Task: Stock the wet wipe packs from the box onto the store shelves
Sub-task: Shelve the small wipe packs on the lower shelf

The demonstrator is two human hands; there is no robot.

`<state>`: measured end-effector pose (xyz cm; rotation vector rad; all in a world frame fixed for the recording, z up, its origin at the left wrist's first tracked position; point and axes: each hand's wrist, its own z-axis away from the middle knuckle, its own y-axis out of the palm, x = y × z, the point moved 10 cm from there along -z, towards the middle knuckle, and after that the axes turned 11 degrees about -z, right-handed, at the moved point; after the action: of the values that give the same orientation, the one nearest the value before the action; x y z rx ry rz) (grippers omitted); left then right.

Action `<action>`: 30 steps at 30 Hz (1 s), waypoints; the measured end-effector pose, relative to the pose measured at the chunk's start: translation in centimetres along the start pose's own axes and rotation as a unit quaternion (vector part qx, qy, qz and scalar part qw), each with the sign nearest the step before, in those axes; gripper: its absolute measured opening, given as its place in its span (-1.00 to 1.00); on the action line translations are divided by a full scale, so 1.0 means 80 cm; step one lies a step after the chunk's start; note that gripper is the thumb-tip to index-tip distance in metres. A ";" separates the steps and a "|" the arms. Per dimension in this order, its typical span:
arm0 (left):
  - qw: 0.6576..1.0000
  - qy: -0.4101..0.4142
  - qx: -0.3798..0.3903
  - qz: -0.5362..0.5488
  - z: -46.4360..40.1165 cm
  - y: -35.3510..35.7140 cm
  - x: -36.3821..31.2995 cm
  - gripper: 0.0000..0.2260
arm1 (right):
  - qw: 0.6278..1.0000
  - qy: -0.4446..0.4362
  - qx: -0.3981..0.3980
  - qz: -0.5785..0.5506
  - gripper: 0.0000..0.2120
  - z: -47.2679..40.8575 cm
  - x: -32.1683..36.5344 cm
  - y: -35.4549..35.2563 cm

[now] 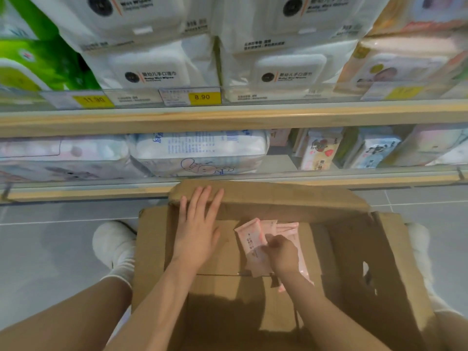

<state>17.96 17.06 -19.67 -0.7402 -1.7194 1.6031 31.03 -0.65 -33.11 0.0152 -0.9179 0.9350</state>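
Open brown cardboard box [266, 295] on the grey tiled floor [50, 249], just in front of the light wooden store shelves [228, 120]. Left hand [197, 229] over the box's far-left corner, fingers straight and together, fingertips resting on the far flap [278, 196], holding nothing. Right hand [283, 254] down inside the box, right of the left hand, fingers curled round small pink wet wipe packs [250, 239]; grip clamped on the nearest pack. At least 3 pink packs fanned together there, near the box's middle, resting on or just above the box bottom; cannot tell which. White shoe [114, 244] on the floor just left of the box. Above the box, on the lower shelf, a white and blue rabbit-print pack [200, 153]. Higher up, on the upper shelf, stacked white baby wipe packs [152, 69] behind yellow price tags [202, 97] reading 8.90 and 11.90. Green packs [38, 64] at the far left of that shelf.
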 end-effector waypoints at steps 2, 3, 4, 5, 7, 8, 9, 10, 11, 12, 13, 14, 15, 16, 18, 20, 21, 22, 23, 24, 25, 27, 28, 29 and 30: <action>0.994 -0.046 0.004 0.096 0.019 -0.008 -0.004 -0.23 | 0.999 -0.031 0.022 -0.016 -0.91 0.018 0.018 -0.012; 0.987 -0.074 0.013 0.145 0.032 -0.006 -0.009 -0.28 | 0.997 -0.048 0.037 -0.049 -0.85 0.026 0.025 -0.018; 0.975 -0.106 0.022 0.193 0.045 -0.001 -0.014 -0.32 | 0.994 -0.050 0.053 -0.087 -0.81 0.037 0.029 -0.023; 0.957 -0.140 0.037 0.250 0.058 0.006 -0.020 -0.34 | 0.988 -0.051 0.074 -0.122 -0.80 0.049 0.033 -0.027; 0.873 -0.225 0.109 0.419 0.079 0.028 -0.036 -0.37 | 0.977 -0.046 0.116 -0.174 -0.81 0.070 0.038 -0.032; 0.809 -0.263 0.149 0.504 0.087 0.038 -0.048 -0.43 | 0.972 -0.042 0.135 -0.186 -0.83 0.081 0.041 -0.032; 0.751 -0.282 0.188 0.567 0.093 0.047 -0.063 -0.54 | 0.970 -0.043 0.151 -0.186 -0.85 0.090 0.043 -0.032; 0.725 -0.281 0.213 0.591 0.096 0.052 -0.073 -0.64 | 0.970 -0.045 0.160 -0.178 -0.87 0.097 0.042 -0.032; 0.721 -0.274 0.222 0.596 0.098 0.055 -0.080 -0.71 | 0.973 -0.050 0.159 -0.163 -0.89 0.102 0.042 -0.033; 0.720 -0.267 0.225 0.600 0.100 0.058 -0.082 -0.73 | 0.977 -0.055 0.146 -0.143 -0.91 0.102 0.038 -0.036; 0.721 -0.263 0.226 0.600 0.101 0.059 -0.082 -0.74 | 0.983 -0.064 0.125 -0.116 -0.91 0.103 0.037 -0.041; 0.729 -0.261 0.228 0.590 0.103 0.063 -0.079 -0.74 | 0.988 -0.077 0.098 -0.089 -0.90 0.100 0.035 -0.048; 0.736 -0.262 0.230 0.580 0.104 0.067 -0.075 -0.75 | 0.992 -0.088 0.068 -0.062 -0.89 0.097 0.033 -0.057; 0.739 -0.266 0.234 0.573 0.106 0.072 -0.070 -0.75 | 0.994 -0.092 0.039 -0.041 -0.89 0.091 0.029 -0.067; 0.743 -0.275 0.235 0.564 0.107 0.080 -0.059 -0.76 | 0.997 -0.075 -0.009 -0.015 -0.87 0.075 0.015 -0.085; 0.748 -0.281 0.230 0.556 0.107 0.086 -0.048 -0.77 | 0.997 -0.048 -0.038 0.038 -0.75 0.052 -0.004 -0.095; 0.749 -0.283 0.229 0.554 0.106 0.089 -0.044 -0.77 | 0.996 -0.032 -0.040 0.071 -0.70 0.041 -0.013 -0.095; 0.752 -0.283 0.229 0.550 0.106 0.091 -0.040 -0.77 | 0.995 -0.012 -0.040 0.092 -0.66 0.031 -0.022 -0.093; 0.755 -0.282 0.229 0.546 0.105 0.094 -0.037 -0.77 | 0.995 0.009 -0.037 0.097 -0.63 0.025 -0.030 -0.089; 0.758 -0.282 0.229 0.542 0.104 0.097 -0.034 -0.77 | 0.994 0.020 -0.031 0.099 -0.62 0.020 -0.034 -0.084; 0.760 -0.284 0.227 0.539 0.104 0.101 -0.031 -0.77 | 0.994 0.019 -0.024 0.107 -0.62 0.017 -0.036 -0.077; 0.767 -0.286 0.223 0.530 0.102 0.106 -0.026 -0.77 | 0.989 0.013 -0.031 0.144 -0.63 0.011 -0.038 -0.071; 0.768 -0.287 0.221 0.528 0.102 0.108 -0.025 -0.77 | 0.988 0.025 -0.046 0.147 -0.62 0.010 -0.040 -0.072; 0.767 -0.287 0.219 0.530 0.101 0.109 -0.024 -0.77 | 0.987 0.044 -0.055 0.142 -0.62 0.011 -0.042 -0.074; 0.766 -0.289 0.218 0.531 0.101 0.110 -0.023 -0.77 | 0.987 0.052 -0.059 0.139 -0.65 0.011 -0.043 -0.074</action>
<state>12.46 11.43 -28.84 -1.1465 -1.1431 3.1529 33.65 -7.01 -32.78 -0.2663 -0.8909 1.1279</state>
